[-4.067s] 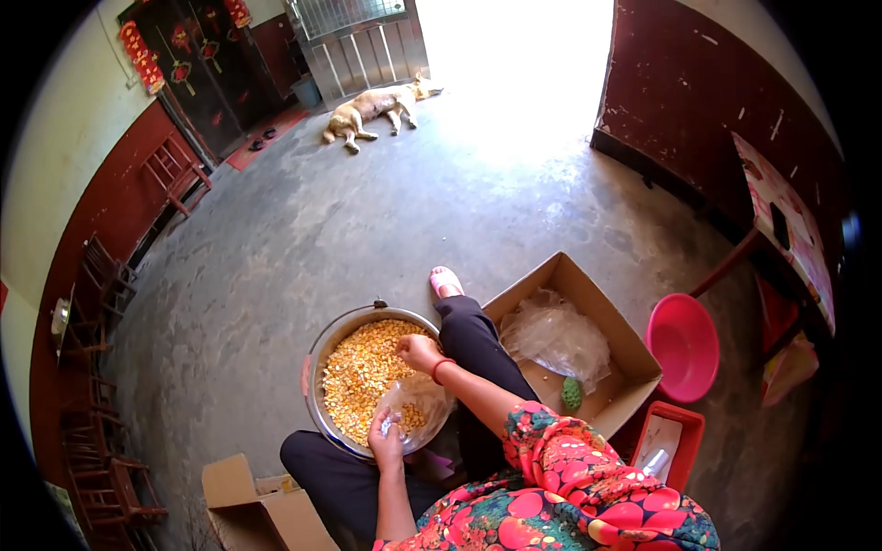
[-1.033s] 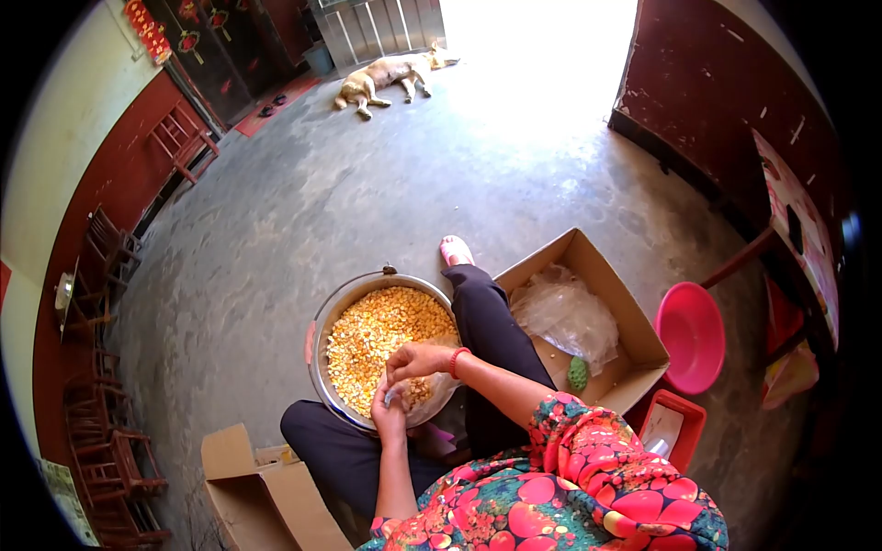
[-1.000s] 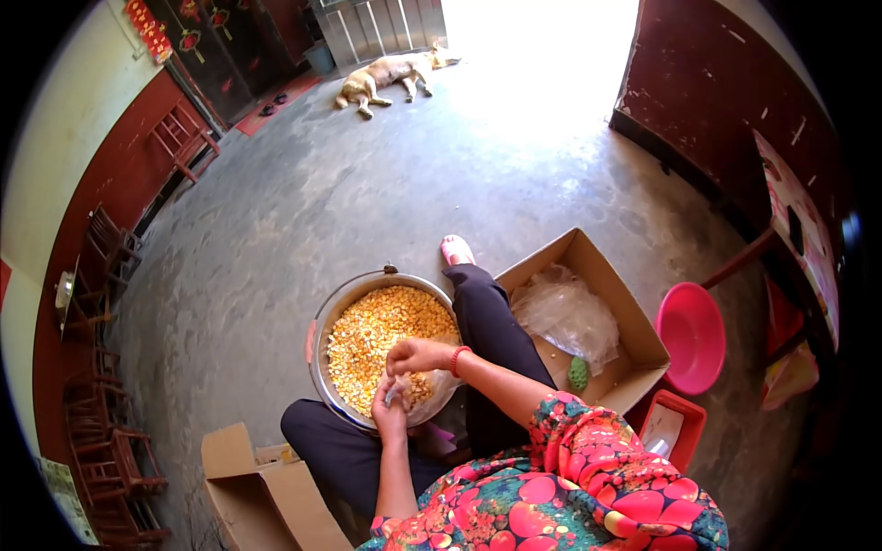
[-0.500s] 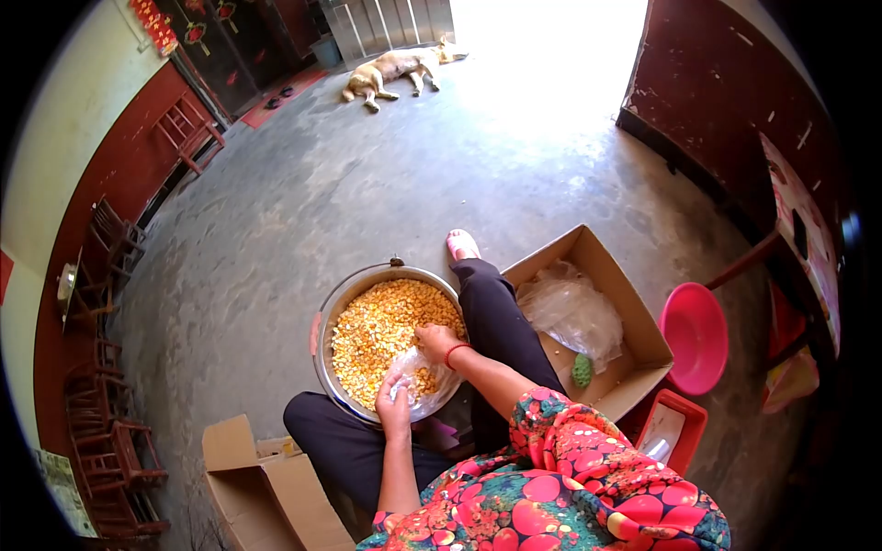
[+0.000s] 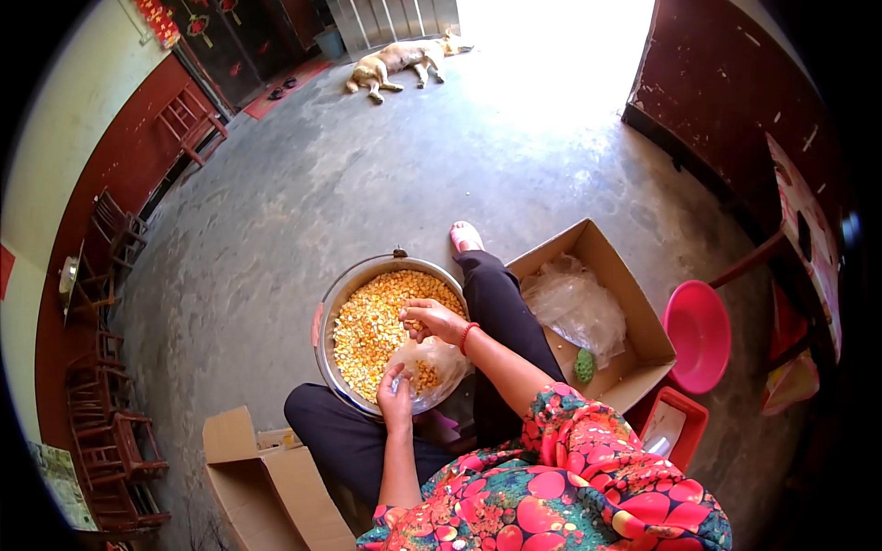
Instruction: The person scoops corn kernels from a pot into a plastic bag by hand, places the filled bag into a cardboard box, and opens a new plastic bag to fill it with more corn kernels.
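Note:
A metal pot (image 5: pixel 323 342) filled with loose yellow corn kernels (image 5: pixel 367 317) stands between my legs. At its near side my left hand (image 5: pixel 396 397) pinches the edge of a clear plastic bag (image 5: pixel 448 367). Some kernels lie inside the bag, which rests over the pot's right part. My right hand (image 5: pixel 435 320), with a red bracelet on the wrist, is just above the kernels and the bag. Its fingers are curled in towards the thumb; what they hold, if anything, is too small to make out.
On my right, an open cardboard box (image 5: pixel 649 354) holds crumpled clear plastic (image 5: pixel 579 308) and a green bumpy object (image 5: pixel 584 365). Beyond it are a pink basin (image 5: pixel 696 335) and a red tray (image 5: pixel 691 430). Another carton (image 5: pixel 299 491) stands at left. A dog (image 5: pixel 404 60) lies far ahead.
My right hand has lifted from the kernels, its fingers now pointing left above the bag. The bag has spread wider to the right, while my left hand keeps hold of its edge.

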The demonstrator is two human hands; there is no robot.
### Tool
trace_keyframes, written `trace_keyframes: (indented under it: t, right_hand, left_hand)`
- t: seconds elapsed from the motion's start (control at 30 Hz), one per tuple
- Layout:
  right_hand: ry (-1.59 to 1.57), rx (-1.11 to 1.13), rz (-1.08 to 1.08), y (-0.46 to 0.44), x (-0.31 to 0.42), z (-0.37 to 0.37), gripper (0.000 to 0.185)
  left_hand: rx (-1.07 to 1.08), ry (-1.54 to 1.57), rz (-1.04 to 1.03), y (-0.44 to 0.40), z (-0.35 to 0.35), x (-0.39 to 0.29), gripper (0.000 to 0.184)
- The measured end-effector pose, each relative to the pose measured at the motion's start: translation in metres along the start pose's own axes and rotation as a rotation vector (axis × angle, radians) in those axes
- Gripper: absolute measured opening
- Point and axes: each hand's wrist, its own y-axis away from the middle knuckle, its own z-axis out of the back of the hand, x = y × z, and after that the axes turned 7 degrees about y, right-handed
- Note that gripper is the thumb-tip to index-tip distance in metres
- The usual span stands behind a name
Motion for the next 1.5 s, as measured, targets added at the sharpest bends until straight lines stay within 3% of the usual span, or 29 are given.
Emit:
trace_keyframes:
  t: [0.13,0.2,0.33,0.4,0.57,0.67,0.73,0.8,0.93,1.07,1.13,1.2,1.4,1.43,1.5]
  right_hand:
    - [0.055,0.221,0.04,0.01,0.001,-0.005,0.014]
    - [0.15,0.283,0.015,0.014,-0.002,-0.01,0.014]
    - [0.386,0.436,0.029,0.015,-0.014,-0.014,0.015]
    - [0.721,0.464,0.104,0.019,-0.013,-0.017,0.017]
    - [0.696,0.574,0.11,0.021,-0.014,-0.019,0.019]
    - [0.61,0.432,0.201,0.013,-0.018,-0.013,0.017]
    - [0.466,0.071,0.15,0.012,-0.009,-0.009,0.013]
    - [0.726,-0.297,0.402,-0.018,-0.039,0.013,0.014]
    - [1.048,-0.609,0.292,-0.024,-0.054,0.023,0.014]
    - [1.347,-0.525,0.085,-0.021,-0.073,0.019,0.025]
    - [1.382,-0.486,0.129,-0.019,-0.075,0.018,0.026]
    - [1.474,-0.263,0.086,-0.02,-0.073,0.017,0.023]
    - [1.463,-0.257,0.064,-0.022,-0.073,0.014,0.014]
    - [1.461,-0.252,0.066,-0.022,-0.075,0.015,0.014]
    - [1.322,-0.308,0.266,-0.02,-0.079,0.02,0.012]
  left_hand:
    - [-0.015,0.014,0.016,-0.002,0.001,0.004,0.024]
    - [-0.034,-0.016,-0.071,-0.006,0.001,0.009,0.022]
    - [-0.014,0.032,-0.013,0.002,-0.004,-0.004,0.018]
    - [0.006,0.069,-0.005,0.001,-0.005,-0.003,0.019]
    - [0.024,0.104,-0.068,0.001,-0.002,0.001,0.02]
    - [-0.002,0.056,-0.066,-0.002,-0.001,0.006,0.018]
    - [-0.032,0.007,-0.077,-0.002,-0.002,0.004,0.018]
    - [-0.023,0.047,-0.019,0.0,-0.003,0.0,0.022]
    - [-0.009,0.035,0.035,0.004,-0.006,-0.01,0.026]
    - [-0.001,0.018,0.007,0.003,-0.001,-0.003,0.026]
    - [0.001,0.007,0.001,0.003,-0.001,-0.004,0.026]
    - [0.005,0.0,0.025,0.003,-0.001,-0.005,0.026]
    - [0.022,-0.007,-0.01,0.002,-0.001,-0.003,0.027]
    - [0.018,-0.009,-0.009,0.002,-0.001,-0.003,0.027]
    - [0.027,0.021,-0.043,0.002,-0.002,-0.001,0.028]
